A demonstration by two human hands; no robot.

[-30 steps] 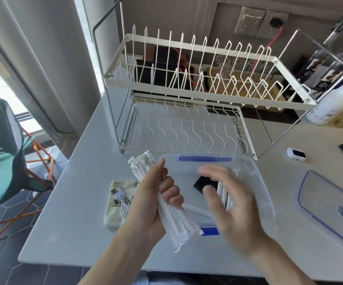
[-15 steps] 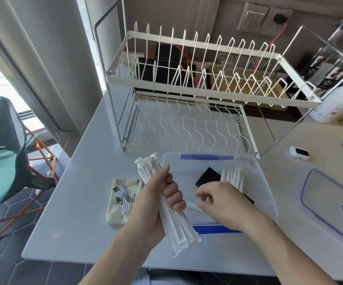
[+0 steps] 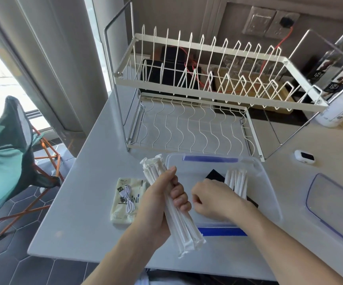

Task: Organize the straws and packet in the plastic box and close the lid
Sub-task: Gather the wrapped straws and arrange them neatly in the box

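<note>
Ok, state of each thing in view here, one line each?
Plastic box: open, some straws inside.
Lid: off, lying flat right of the box.
Bundle of straws: held in the left hand.
Right hand: fingers curled, over the box.
Packet: on the counter, outside the box.

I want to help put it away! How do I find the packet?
Find the big white dish rack on the counter; the clear plastic box sits just in front. The packet lies flat left of the box, beside the left hand. It alone is pale yellow, with a coiled white cable on top.
</note>
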